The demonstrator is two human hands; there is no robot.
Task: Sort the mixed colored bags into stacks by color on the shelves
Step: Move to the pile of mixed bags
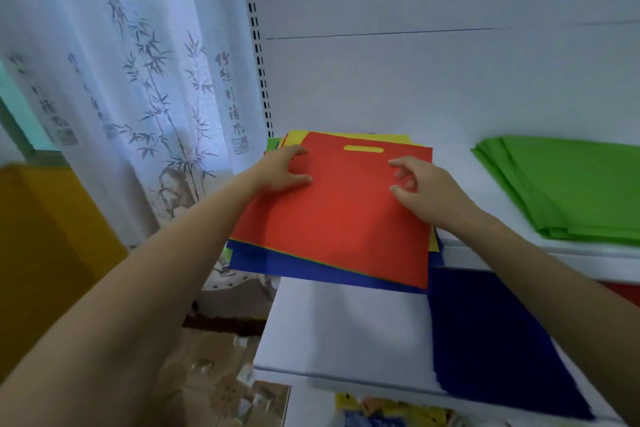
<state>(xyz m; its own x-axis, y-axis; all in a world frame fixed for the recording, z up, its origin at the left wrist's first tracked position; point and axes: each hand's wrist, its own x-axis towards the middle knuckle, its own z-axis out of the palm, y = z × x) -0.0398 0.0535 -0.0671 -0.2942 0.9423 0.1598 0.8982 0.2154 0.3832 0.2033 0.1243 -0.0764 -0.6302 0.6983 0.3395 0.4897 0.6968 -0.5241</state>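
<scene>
A red bag (pixel 346 215) with a cut-out handle lies on top of a mixed pile on the upper white shelf (pixel 460 170). Yellow (pixel 349 137), blue (pixel 298 270) and green (pixel 272 143) bags stick out from under it. My left hand (pixel 282 168) rests on the red bag's left edge, fingers curled over it. My right hand (pixel 424 189) hovers over the bag's right part with fingers bent and apart. A green stack (pixel 568 184) sits on the same shelf to the right. A dark blue stack (pixel 495 340) lies on the lower shelf (pixel 346 329).
A sheer curtain (pixel 131 80) printed with bamboo hangs at the left, beside the slotted shelf upright (pixel 258 45). A yellow-brown box (pixel 41 253) stands lower left. A strip of red (pixel 623 291) shows under the upper shelf at right. Packaged goods lie below the lower shelf.
</scene>
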